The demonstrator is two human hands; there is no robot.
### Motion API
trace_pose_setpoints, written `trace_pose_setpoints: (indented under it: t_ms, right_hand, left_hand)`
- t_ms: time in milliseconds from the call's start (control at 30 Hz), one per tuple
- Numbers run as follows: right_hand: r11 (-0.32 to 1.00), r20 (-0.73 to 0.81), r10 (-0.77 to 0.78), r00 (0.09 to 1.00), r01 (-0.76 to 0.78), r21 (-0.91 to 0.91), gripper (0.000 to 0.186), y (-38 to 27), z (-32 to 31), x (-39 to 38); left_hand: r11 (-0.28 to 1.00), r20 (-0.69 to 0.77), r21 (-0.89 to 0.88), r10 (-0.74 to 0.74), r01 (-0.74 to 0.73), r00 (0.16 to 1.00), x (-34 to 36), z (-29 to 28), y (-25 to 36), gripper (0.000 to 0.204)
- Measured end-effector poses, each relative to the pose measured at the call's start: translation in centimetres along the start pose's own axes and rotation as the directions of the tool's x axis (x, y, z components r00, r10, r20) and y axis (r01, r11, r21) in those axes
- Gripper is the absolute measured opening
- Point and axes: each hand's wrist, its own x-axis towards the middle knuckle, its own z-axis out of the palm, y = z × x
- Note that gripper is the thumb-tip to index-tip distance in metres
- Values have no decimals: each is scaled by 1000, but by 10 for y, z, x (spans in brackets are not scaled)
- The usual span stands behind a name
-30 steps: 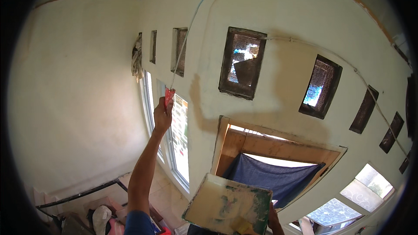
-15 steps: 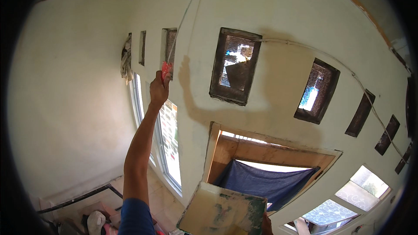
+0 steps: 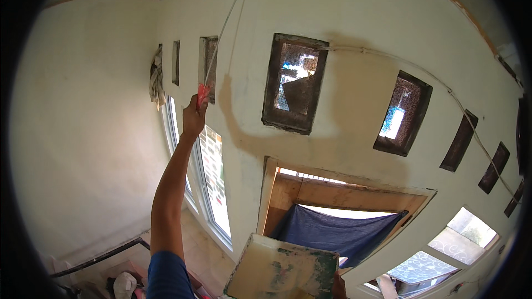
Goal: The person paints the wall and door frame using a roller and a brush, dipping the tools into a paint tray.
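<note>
My left hand [image 3: 194,116], raised at the end of my outstretched arm, is closed round the red handle [image 3: 203,94] of a long thin-rod tool. Its pale rod [image 3: 226,25] slants up to the wall near the top edge, where its end is too small to make out. Low in front of me is a shallow tray [image 3: 282,268], smeared with cream and dark green paint. My right hand [image 3: 338,287] grips its right edge, mostly hidden behind it.
The cream wall [image 3: 366,0] holds several dark-framed openings [image 3: 296,83]. A cable [image 3: 410,63] runs across it. Below, a dark blue cloth [image 3: 338,232] hangs in a wooden frame [image 3: 349,185]. A tall window [image 3: 213,171] stands left of that. Clutter [image 3: 124,285] lies on the floor.
My left hand has moved slightly left and down with the red-handled tool, and the rod's upper end has shifted left. The view has moved slightly; the tray stays in my right hand.
</note>
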Motion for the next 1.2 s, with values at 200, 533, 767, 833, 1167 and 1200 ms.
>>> trace_pose_setpoints:
  t_ms: [200,533,767,833,1167,1200]
  right_hand:
    - [998,-84,44,996,-47,-33,44,-3,2,2]
    - [999,-91,-45,995,43,-21,44,-25,6,-7]
    - [992,-86,-123,989,120,-36,43,-28,15,-13]
    - [998,-95,-63,993,60,-30,43,-19,9,-9]
    - [998,-63,-46,997,44,-36,44,-21,8,-10]
    - [998,-51,-55,997,53,-46,44,-19,10,-9]
  left_hand:
    - [981,19,186,61,-64,998,112,-27,7,36]
    - [997,41,-55,63,-61,997,-9,-11,-10,34]
    - [997,40,6,73,-74,996,17,-28,-21,33]
    - [992,34,105,68,-71,997,72,-28,-1,35]
    - [982,78,165,74,-86,994,40,-19,-4,31]
    - [987,79,162,6,-19,997,6,-21,-5,30]
